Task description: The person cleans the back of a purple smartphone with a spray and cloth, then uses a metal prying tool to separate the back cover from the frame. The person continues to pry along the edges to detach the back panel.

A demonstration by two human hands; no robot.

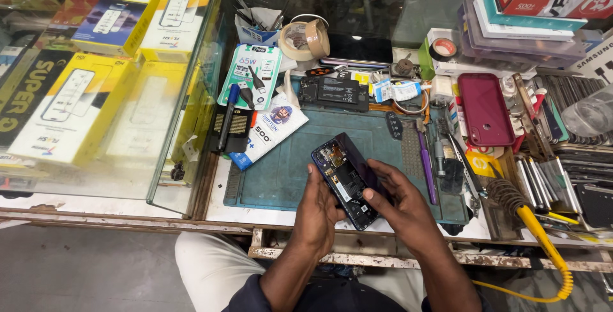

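A glass counter (96, 190) runs across the view, with yellow boxes (70, 104) stacked under the pane on the left and a blue-green work mat (287, 171) laid on the bench in the middle. On the right lie a maroon phone case (485, 109), a heap of metal tools (543, 181) and a yellow soldering iron (533, 222) with its coiled cord. Behind the mat sit a black phone battery (333, 91) and a roll of tape (306, 38).

Over the near edge of the mat, the opened phone (346, 181) is held tilted, back cover off, its inner boards and parts showing. The left hand (317, 213) is closed around the phone's lower left side, cradling it from below. The right hand (399, 206) grips the right edge, thumb (371, 194) pressed onto the exposed inside near the lower half.

Judging by this, the work stands at the stage of handling the bare inside of the phone, either seating or freeing a part by thumb; which one cannot be told. The next move would call for a steady hold from the left hand and light, careful pressure from the right, since the small connectors inside look easy to bend.
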